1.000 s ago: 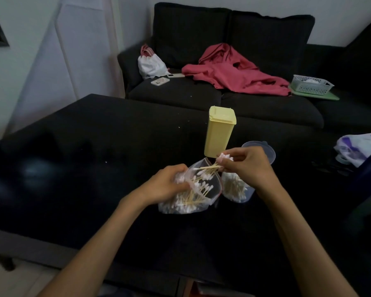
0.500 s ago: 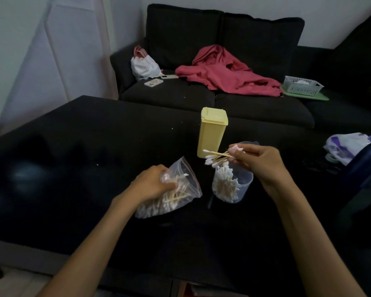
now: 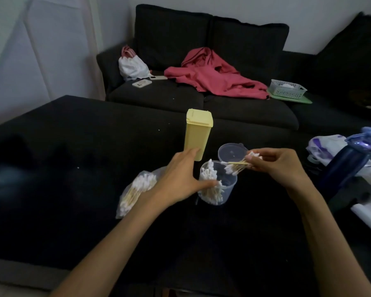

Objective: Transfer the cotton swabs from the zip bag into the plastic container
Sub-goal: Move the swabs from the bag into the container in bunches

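A pale wall (image 3: 41, 61) fills the left of the room, and below it a wide black desk (image 3: 73, 146) stretches across the view, its dark top dotted with a few light specks. On the desk at about 9 o'clock from the centre lies the zip bag (image 3: 135, 191), flat on its side and partly full of cotton swabs. Just to its right the left hand (image 3: 180, 179) reaches forward with fingers spread and released, its thumb touching the near wall of the clear plastic container (image 3: 221, 187), which stands upright with swabs packed inside. At 12 o'clock from the container stands a closed yellow box (image 3: 198, 136), and a clear round lid (image 3: 231, 152) lies just behind the container. The right hand (image 3: 278, 166) is pinched on a bundle of cotton swabs (image 3: 237, 167) held over the container's rim. Behind the desk a dark sofa (image 3: 201, 103) carries a white bag (image 3: 133, 67), two phones, a red garment (image 3: 219, 78) and a mesh basket (image 3: 287, 88). At 3 o'clock stands a dark blue bottle (image 3: 347, 163).
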Motion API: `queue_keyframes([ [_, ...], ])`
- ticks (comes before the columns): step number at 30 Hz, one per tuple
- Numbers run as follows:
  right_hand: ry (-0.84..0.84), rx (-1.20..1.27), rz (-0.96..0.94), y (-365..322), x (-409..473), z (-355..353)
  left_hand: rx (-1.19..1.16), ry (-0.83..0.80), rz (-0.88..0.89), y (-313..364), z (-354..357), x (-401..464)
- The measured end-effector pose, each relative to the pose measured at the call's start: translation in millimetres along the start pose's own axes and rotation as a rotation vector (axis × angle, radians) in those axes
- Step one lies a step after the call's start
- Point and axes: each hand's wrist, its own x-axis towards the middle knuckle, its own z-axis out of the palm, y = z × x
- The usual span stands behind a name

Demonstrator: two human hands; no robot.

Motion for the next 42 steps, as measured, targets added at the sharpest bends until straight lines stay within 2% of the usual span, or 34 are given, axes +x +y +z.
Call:
queue_keyframes([
  [6,-0.179,0.018,-0.123,-15.6,-11.9,-5.0,-0.385,-0.1,-0.006,30.6,6.2,8.2],
  [10,-0.246,0.115,-0.061,-18.2,-13.0,-1.5,-0.399,-0.213,-0.031,33.1,12.9,8.6],
  [13,-0.257,0.206,0.014,-17.1,-13.0,-2.5,-0.487,-0.274,0.017,35.1,16.0,9.1],
  [18,-0.295,0.245,0.124,-13.9,-10.6,-0.5,-0.466,-0.218,0.086,33.4,26.7,5.9],
  [23,-0.361,0.303,0.081,-14.7,-13.6,2.6,-0.549,-0.224,0.109,25.8,28.3,4.1],
  [29,-0.402,0.412,0.018,-8.0,-13.8,3.8,-0.703,-0.369,0.088,31.3,16.7,2.9],
  [32,-0.393,0.332,-0.01,-6.6,-12.4,3.4,-0.703,-0.401,0.086,31.0,13.0,2.2],
  [37,-0.364,0.099,-0.029,-9.7,-9.7,4.2,-0.53,-0.214,0.019,19.9,26.1,11.6],
  [42,-0.309,0.035,-0.001,-7.7,-2.6,-0.9,-0.356,-0.154,-0.054,18.9,27.1,16.9],
])
